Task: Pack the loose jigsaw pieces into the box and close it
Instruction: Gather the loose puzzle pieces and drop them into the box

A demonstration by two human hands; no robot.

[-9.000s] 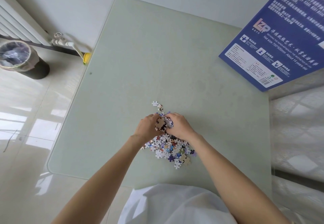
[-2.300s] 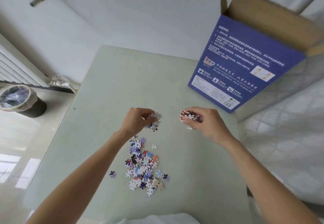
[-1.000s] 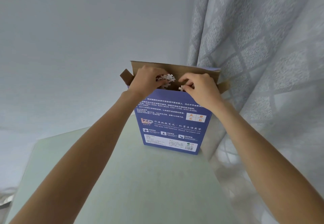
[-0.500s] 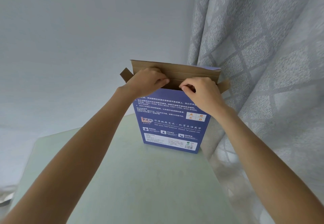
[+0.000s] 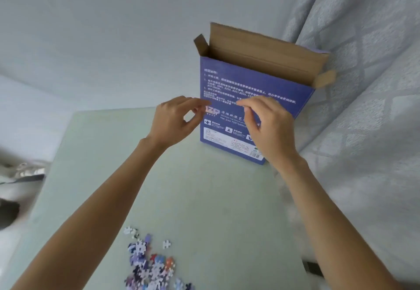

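1. Our left hand (image 5: 175,120) and right hand (image 5: 268,126) hang in the air in front of the box (image 5: 247,108), neither touching it. The fingers of both are loosely curled with thumb and forefinger tips close together. We see no piece held in either.

2. The box stands upright at the far right of the surface (image 5: 204,199), its top flaps open and brown inside. It leans near the curtain (image 5: 363,108).

3. The pieces (image 5: 150,264) lie in a loose heap at the near edge, left of centre, well apart from the box. A few strays sit just beside the heap.

4. We judge the pieces light, thin and stiff, easy to scatter or drop. A cupped scoop with both hands from the sides of the heap should serve better than single pinches.

5. The box looks like light cardboard, tall and narrow, so it may tip if we knock it. For closing, the long top flap is the part to take.

6. The surface is a pale green, smooth top, likely slippery, so pieces should slide together readily.

7. Behind is a plain pale wall; at the far left edge things are too blurred to tell.
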